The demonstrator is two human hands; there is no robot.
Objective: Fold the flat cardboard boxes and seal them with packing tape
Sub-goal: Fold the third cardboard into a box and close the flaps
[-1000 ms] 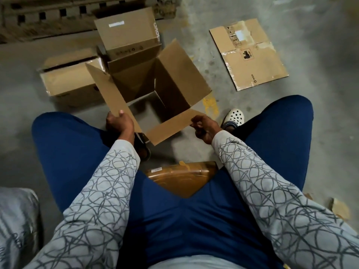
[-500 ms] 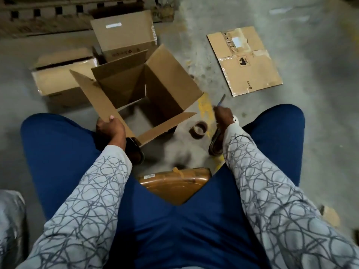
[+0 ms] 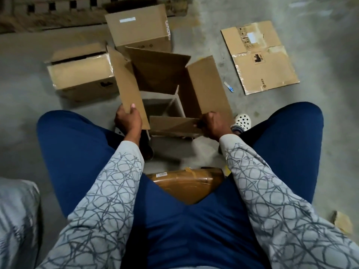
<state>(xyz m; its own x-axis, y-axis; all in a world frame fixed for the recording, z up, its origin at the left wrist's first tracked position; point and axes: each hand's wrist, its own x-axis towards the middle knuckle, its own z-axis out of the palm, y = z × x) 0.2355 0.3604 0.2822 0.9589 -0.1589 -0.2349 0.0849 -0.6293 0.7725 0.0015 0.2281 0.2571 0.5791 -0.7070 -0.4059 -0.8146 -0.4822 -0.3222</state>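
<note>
Folding now: we judge the step to be closing the flaps of the open box (image 3: 161, 78), which stands on the floor (image 3: 320, 55) between our knees.
Left hand: our left hand (image 3: 128, 121) grips the lower corner of the upright left flap (image 3: 126, 84), thumb on its inner face.
Right hand: our right hand (image 3: 212, 126) is curled round the end of the near flap (image 3: 172, 126), which is tipped inward.
Flat cardboard: one sheet (image 3: 260, 57) lies right of the open box, well apart, still unfolded.
Blue tool: a blue tool (image 3: 229, 87) lies near the open box's right flap (image 3: 207, 86).
Risk: pulling on the corners alone could skew the box or crease a flap off its score.
Risk: we see no tape roll, and freeing a hand to find one would let the flaps spring open.
</note>
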